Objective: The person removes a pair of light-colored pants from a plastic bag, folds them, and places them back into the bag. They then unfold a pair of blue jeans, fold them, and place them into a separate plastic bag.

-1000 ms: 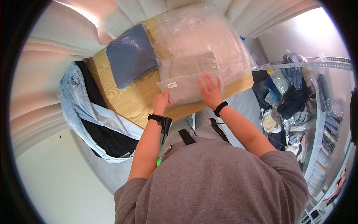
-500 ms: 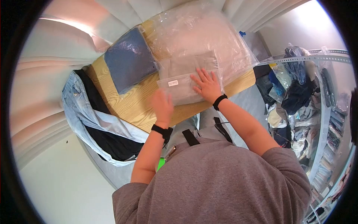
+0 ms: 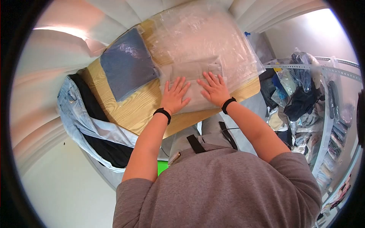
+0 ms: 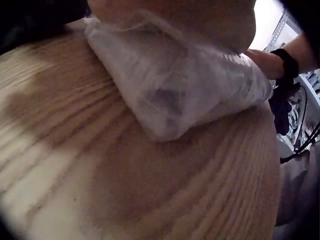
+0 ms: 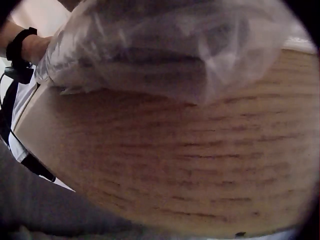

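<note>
A folded grey-beige garment in a clear plastic bag (image 3: 194,73) lies near the front edge of the wooden table. My left hand (image 3: 174,95) rests flat on its left part, fingers spread. On the right part lies my right hand (image 3: 215,90), its fingers also straight and spread. The left wrist view shows a corner of the plastic bag (image 4: 170,107) lying on the wood grain. In the right wrist view the bag's crinkled side (image 5: 150,70) bulges over the tabletop, and the garment shows dimly through it.
A blue garment in a clear bag (image 3: 127,62) lies at the left of the table (image 3: 125,114). Large clear plastic bags (image 3: 201,34) cover the back. Light blue jeans (image 3: 81,116) with black cloth hang at the left. A metal shelf (image 3: 323,114) with bagged clothes stands right.
My left hand has left the bag's left edge, lifted, and come down flat on the bag. My right hand stays on the right part. The white number label no longer shows.
</note>
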### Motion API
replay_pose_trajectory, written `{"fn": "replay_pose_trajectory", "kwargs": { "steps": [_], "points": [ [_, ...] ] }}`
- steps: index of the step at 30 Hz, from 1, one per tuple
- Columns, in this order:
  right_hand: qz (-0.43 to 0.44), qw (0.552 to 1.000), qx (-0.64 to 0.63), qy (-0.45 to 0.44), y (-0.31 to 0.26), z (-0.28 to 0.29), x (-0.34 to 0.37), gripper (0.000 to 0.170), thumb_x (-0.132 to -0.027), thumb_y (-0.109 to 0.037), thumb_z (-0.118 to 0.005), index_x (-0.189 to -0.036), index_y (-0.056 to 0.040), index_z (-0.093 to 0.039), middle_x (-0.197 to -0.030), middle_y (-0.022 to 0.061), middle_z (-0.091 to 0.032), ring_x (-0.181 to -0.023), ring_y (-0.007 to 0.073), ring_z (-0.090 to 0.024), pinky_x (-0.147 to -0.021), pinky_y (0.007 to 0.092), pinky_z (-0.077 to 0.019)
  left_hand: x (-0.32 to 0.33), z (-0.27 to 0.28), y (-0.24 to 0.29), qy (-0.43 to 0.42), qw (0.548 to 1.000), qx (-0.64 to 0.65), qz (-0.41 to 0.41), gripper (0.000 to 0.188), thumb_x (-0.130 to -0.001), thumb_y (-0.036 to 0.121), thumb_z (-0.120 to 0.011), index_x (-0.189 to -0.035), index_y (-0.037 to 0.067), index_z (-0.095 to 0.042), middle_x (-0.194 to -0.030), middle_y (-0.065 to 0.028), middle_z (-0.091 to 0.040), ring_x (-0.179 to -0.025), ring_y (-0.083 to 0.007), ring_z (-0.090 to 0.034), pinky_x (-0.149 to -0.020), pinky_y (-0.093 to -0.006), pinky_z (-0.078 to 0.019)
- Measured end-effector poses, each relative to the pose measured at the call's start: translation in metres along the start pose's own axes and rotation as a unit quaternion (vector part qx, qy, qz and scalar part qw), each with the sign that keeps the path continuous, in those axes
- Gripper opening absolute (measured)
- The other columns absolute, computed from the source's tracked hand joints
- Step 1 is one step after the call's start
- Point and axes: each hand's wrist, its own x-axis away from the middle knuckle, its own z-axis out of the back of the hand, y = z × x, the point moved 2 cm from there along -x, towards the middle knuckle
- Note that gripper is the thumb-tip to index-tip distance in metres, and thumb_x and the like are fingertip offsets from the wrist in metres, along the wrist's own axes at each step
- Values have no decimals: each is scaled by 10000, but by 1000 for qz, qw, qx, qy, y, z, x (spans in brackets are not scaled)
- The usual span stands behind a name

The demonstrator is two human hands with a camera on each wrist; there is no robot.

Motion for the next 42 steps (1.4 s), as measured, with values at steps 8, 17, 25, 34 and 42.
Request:
{"fn": "replay_pose_trajectory", "kwargs": {
  "steps": [8, 17, 25, 34, 42],
  "points": [
    [-6, 999, -10, -35, 3, 0, -6, 465, -899, -406, -440, -1346, -283, -405, -1472, 34, -249, -1356, 230, -218, -1089, 486, -149, -4, -3, -2, -26, 999, 21, 6, 629, -853, 522, -434, -1399, 235, -309, -1492, -19, -196, -1372, -202, -166, -1069, -545, -152],
    [-1, 999, 27, -33, -6, 12, 12, 510, -858, -385, -509, -1347, -291, -398, -1463, 37, -269, -1347, 239, -241, -1063, 538, -158, 0, 6, -3, 32, 999, 8, -19, 638, -827, 468, -509, -1388, 224, -331, -1483, -56, -216, -1368, -239, -178, -1068, -554, -138],
    [50, 998, -16, -31, 4, 6, 15, 529, -826, -433, -532, -1327, -302, -424, -1431, 41, -324, -1335, 254, -256, -1042, 568, -170, -12, 9, -11, -49, 998, 29, 21, 655, -814, 489, -514, -1394, 260, -314, -1496, -53, -170, -1374, -239, -150, -1067, -552, -140],
    [42, 998, -41, -38, 8, 2, 13, 511, -816, -457, -536, -1294, -290, -469, -1424, 42, -338, -1331, 264, -257, -1038, 579, -169, -14, 0, -17, -29, 997, 68, 11, 700, -769, 494, -546, -1385, 235, -338, -1492, -76, -181, -1369, -290, -152, -1048, -597, -130],
    [63, 997, -44, -6, 11, 13, 23, 464, -838, -369, -544, -1275, -229, -481, -1407, 42, -357, -1308, 259, -303, -1054, 534, -193, 3, 11, -15, 26, 999, 32, 0, 666, -795, 428, -572, -1371, 178, -348, -1467, -70, -237, -1359, -259, -192, -1067, -535, -162]
  ]
}}
